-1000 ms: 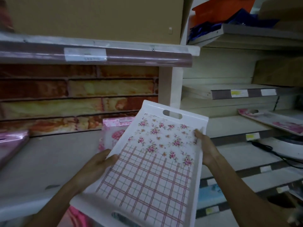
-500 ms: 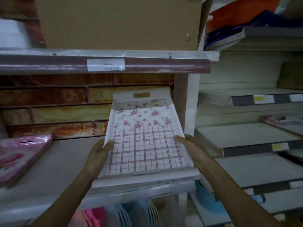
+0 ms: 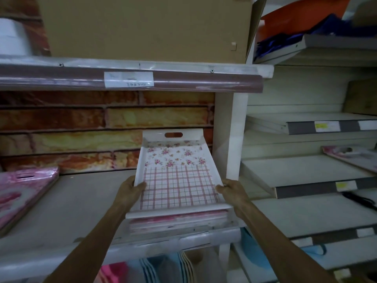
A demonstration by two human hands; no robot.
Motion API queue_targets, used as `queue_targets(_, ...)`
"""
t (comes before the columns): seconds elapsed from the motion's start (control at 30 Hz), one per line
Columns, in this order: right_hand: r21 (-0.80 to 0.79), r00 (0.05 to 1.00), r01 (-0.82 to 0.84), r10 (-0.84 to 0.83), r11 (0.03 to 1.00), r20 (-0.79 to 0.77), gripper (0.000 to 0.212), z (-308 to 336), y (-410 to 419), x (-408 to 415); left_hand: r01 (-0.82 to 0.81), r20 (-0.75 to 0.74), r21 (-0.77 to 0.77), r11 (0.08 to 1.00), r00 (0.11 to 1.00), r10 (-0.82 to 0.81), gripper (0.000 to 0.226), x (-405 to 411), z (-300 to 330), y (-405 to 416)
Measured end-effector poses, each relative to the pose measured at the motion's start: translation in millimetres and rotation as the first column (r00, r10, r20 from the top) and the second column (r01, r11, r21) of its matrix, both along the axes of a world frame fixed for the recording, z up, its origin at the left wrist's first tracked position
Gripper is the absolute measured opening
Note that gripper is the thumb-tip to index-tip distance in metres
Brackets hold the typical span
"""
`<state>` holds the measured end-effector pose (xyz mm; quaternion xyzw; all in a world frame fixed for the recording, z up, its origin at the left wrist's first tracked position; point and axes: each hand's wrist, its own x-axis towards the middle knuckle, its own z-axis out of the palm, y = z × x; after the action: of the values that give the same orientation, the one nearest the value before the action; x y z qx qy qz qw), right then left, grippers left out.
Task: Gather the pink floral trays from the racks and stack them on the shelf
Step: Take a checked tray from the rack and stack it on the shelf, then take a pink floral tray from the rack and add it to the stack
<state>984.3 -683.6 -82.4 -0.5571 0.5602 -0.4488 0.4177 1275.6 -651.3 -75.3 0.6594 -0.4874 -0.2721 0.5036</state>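
A white tray with pink flowers and a pink grid [image 3: 177, 174] lies lengthwise on the shelf [image 3: 67, 205], on top of a stack of pink trays [image 3: 179, 220] at the shelf's right end. My left hand [image 3: 130, 189] grips the tray's left rim and my right hand [image 3: 231, 190] grips its right rim, both near the front. Another pink tray [image 3: 22, 193] lies at the shelf's left end. One more pink floral tray [image 3: 350, 157] rests on a rack to the right.
A white upright post [image 3: 229, 135] stands just right of the tray. A cardboard box [image 3: 146, 27] sits on the shelf above. Grey racks [image 3: 306, 176] step down on the right, with a black cable [image 3: 359, 201]. Blue and pink goods [image 3: 161, 268] hang below the shelf.
The tray went from tilted in front of me to lying flat on the stack at the shelf's right end. Both hands slid back to the tray's front corners.
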Motion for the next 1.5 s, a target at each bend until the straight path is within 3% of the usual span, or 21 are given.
queue_targets(0.5,-0.085,0.968,0.043,-0.062,0.995,-0.241,0.022,-39.4,-21.0,9.9,-0.054,0.239,0.075,0.996,0.97,0.035,0.04,9.2,-44.3,-23.3)
queue_targets(0.93,-0.018,0.964,0.109,-0.11,0.994,-0.241,0.018,-50.9,-34.0,10.0,-0.03,0.334,0.166,0.986,0.942,-0.027,0.039,15.3,-57.2,-34.0)
queue_targets(1.2,-0.077,0.915,0.109,-0.131,0.991,-0.383,0.019,-45.3,-32.8,11.4,-0.081,0.432,0.284,0.955,0.9,-0.052,0.043,17.8,-55.5,-39.4)
queue_targets(1.33,-0.129,0.89,0.089,-0.136,0.988,-0.435,0.026,-34.4,-32.3,-1.5,-0.079,0.574,0.071,0.994,0.818,0.025,0.036,12.8,-39.0,-27.5)
queue_targets(1.5,-0.297,0.937,0.068,-0.163,0.952,-0.309,0.019,1.2,-19.0,-39.5,0.054,0.472,-0.125,0.991,0.882,0.011,0.026,-16.7,-18.8,4.3)
